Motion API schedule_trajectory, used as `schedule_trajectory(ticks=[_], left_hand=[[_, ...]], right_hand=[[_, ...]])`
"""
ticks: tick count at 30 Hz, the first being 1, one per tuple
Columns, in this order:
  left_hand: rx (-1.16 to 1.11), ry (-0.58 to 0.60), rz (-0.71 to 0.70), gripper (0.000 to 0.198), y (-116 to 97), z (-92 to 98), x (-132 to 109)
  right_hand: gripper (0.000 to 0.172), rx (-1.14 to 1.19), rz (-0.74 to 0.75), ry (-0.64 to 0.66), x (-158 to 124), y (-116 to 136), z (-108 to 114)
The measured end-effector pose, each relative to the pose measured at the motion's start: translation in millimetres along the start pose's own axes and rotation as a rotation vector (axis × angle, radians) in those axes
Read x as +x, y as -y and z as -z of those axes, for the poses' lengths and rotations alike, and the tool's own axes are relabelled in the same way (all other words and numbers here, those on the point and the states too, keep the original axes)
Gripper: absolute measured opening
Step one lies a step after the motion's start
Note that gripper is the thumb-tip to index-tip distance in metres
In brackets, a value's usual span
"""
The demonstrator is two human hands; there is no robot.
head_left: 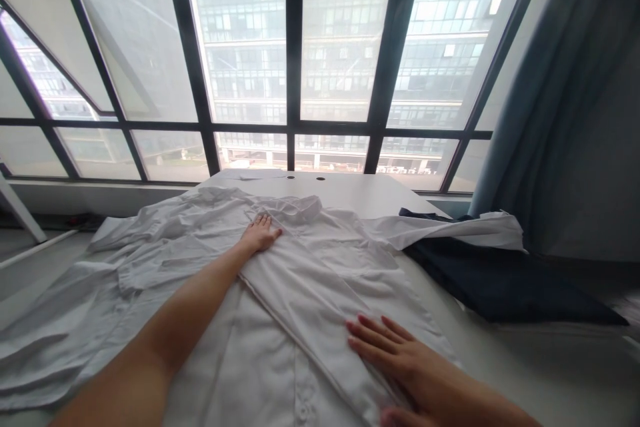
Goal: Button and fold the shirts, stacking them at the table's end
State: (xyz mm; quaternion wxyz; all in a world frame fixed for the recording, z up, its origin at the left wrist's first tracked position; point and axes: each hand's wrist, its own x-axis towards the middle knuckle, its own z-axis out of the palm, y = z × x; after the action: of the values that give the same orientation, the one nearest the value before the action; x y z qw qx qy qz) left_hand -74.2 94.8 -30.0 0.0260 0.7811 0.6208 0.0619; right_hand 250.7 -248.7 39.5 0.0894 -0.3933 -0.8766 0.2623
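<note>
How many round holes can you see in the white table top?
2. The left hole and the right hole sit side by side near the far edge of the white table. More may be hidden under the white shirt.

White table (350, 192), two round grommet holes (305, 178) along far edge; wrinkled white button-front shirt (305, 300) spread across near and left, hanging past left edge; dark navy cloth (500, 280) on right, under shirt's sleeve (450, 230).
</note>
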Motion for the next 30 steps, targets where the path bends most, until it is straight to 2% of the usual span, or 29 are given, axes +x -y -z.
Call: schedule_trajectory(ticks=[3,5,8,11,15,20,23,25,30], left_hand=[[0.001,-0.024,-0.020,0.077,0,-1.0,1],[0.009,-0.016,-0.029,0.073,-4,-1.5,1],[0.032,0.002,-0.058,0.061,-13,-3.8,1],[0.031,0.019,-0.049,0.060,-21,-7.1,2],[0.015,0.031,-0.017,0.068,-19,-7.3,7],[-0.010,-0.013,-0.008,0.067,-3,-1.9,28],[-0.013,-0.025,-0.001,0.064,9,2.6,41],[-0.002,-0.034,0.016,0.062,15,6.4,45],[0.040,-0.149,0.226,0.060,13,14.2,36]], right_hand=[[0.082,0.018,-0.072,0.047,-3,2,9],[0.086,-0.006,-0.084,0.023,-1,7,8],[0.079,-0.078,-0.025,-0.084,10,16,-7],[0.072,-0.151,0.098,-0.058,24,17,-28],[0.060,-0.277,0.232,-0.033,35,-3,-49],[0.051,-0.552,0.384,-0.207,37,-34,-66],[0.048,-0.653,0.446,-0.317,40,-44,-73],[0.049,-0.675,0.465,-0.346,42,-48,-76],[0.050,-0.613,0.438,-0.308,44,-47,-72]])
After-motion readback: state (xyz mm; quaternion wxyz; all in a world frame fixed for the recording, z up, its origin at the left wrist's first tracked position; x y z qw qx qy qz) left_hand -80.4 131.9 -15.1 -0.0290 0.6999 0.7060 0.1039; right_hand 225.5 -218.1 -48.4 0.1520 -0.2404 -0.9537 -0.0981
